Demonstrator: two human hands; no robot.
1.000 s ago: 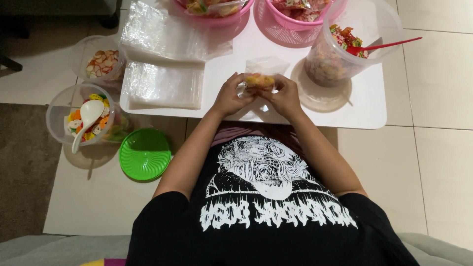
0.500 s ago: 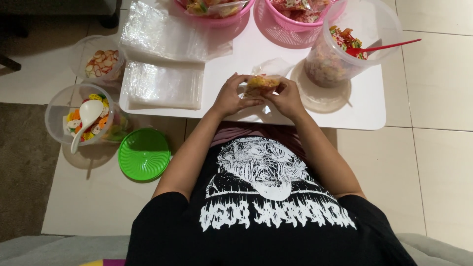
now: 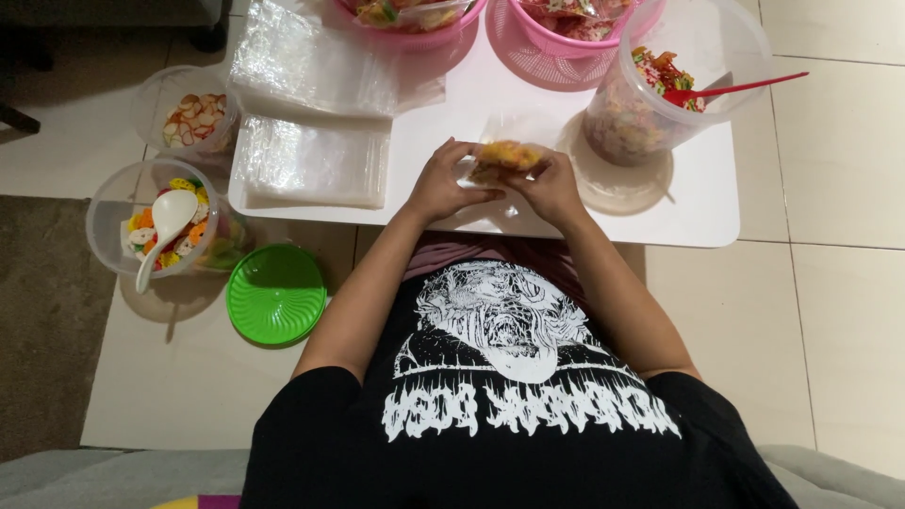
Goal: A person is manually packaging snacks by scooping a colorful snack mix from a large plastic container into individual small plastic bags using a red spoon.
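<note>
Table [image 3: 716, 207] comes first, white and low, and both hands meet over its near edge. Big clear tub [image 3: 660, 85] of mixed snacks stands just right of the grip, a red spoon [image 3: 726, 91] inside. Flat clear bags [image 3: 316, 160] lie in a pile to the left. Left hand [image 3: 436, 186] and right hand [image 3: 550, 188] pinch one small snack bag [image 3: 506, 155] tight between them. Squeezing the air out and keeping the bag's neck high should stop spills, I think.
</note>
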